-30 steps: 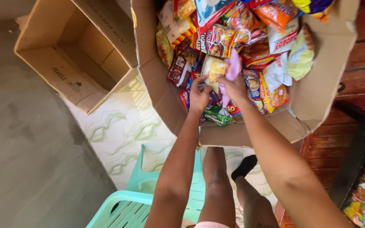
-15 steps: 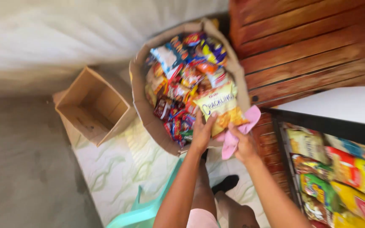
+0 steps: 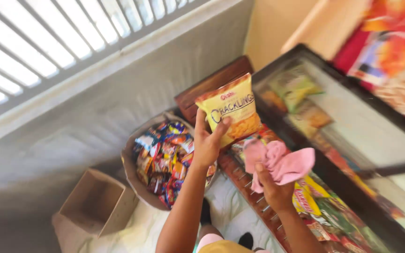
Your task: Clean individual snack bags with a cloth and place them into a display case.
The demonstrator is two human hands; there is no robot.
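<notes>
While I'm standing over all this, my right hand (image 3: 273, 187) is nearest to me, fingers closed around a bunched-up pink cloth (image 3: 282, 161) that sticks out up and to the right of my fist. Just left of it and a bit farther out, my left hand (image 3: 208, 140) is gripping a yellow snack bag (image 3: 230, 110) by its lower left corner, thumb across the front, holding it upright in the air. So the bag isn't resting on anything, it's lifted up between the box and the case.

Down near my feet on the left there's an empty cardboard box (image 3: 94, 206) sitting on the patterned floor. A little farther, right behind my left forearm, is the open box full of mixed snack packs (image 3: 162, 154), all bright wrappers piled together. On the right is a glass display case (image 3: 352, 154) with a dark frame and more snack bags laid out inside.

Far side is just the grey wall and a slatted window (image 3: 48, 42) up top left.

My read: I'm at the wipe-the-bag stage, bag in one hand, cloth in the other. Next move would need the cloth brought over to the bag's face while the left hand holds it steady.
</notes>
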